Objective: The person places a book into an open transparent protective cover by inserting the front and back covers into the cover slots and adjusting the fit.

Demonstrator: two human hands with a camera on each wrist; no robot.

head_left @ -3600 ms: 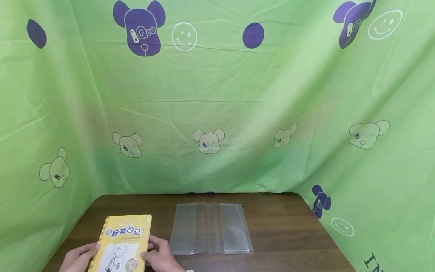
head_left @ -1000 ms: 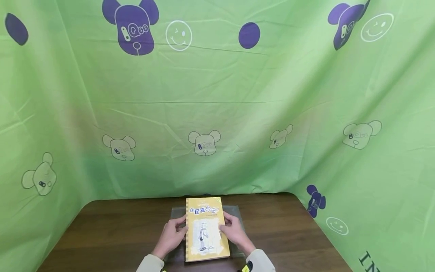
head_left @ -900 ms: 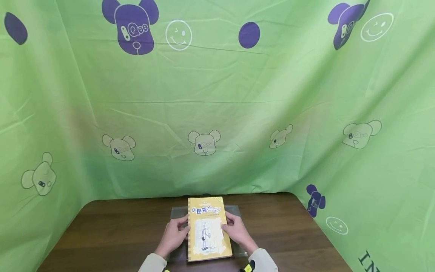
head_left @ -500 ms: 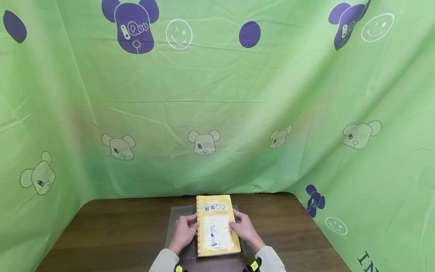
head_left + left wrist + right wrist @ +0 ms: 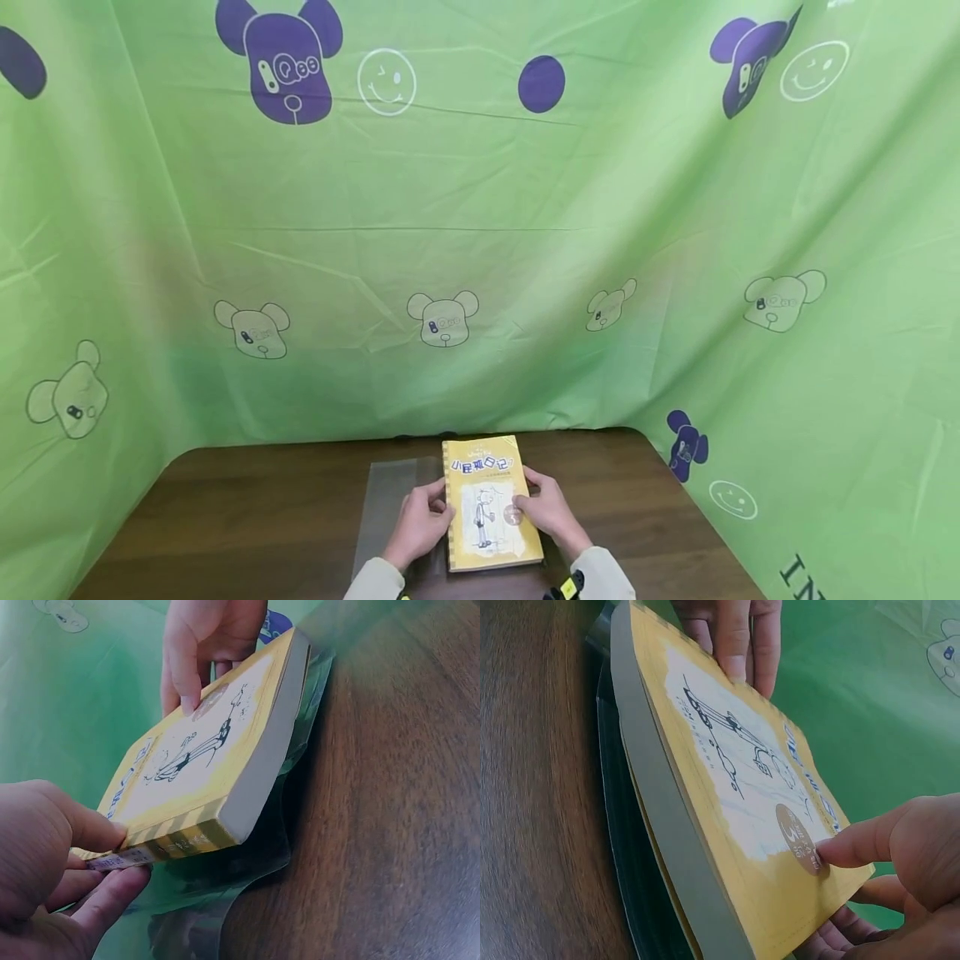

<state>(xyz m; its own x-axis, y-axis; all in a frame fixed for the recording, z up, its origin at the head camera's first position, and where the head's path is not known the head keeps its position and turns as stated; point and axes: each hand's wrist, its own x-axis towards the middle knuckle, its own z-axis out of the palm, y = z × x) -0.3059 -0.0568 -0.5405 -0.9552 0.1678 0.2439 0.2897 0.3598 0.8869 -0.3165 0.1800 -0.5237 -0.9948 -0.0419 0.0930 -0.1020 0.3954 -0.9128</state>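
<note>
A yellow book (image 5: 487,504) sits above the right part of a clear plastic cover (image 5: 386,508), leaving the cover's left flap bare. Its front faces up, and its long axis runs from the cover's near edge toward its far edge, the titled top end pointing away from the person and swung slightly left. The striped spine lies toward the cover's left flap; the bottom page edge faces the cover's near side. Over the cover, the left hand (image 5: 420,523) pinches the spine side, thumb at the front's edge, fingers underneath. Toward the cover's right side, the right hand (image 5: 551,510) pinches the opposite edge, thumb on the round badge (image 5: 801,840), fingers beneath.
</note>
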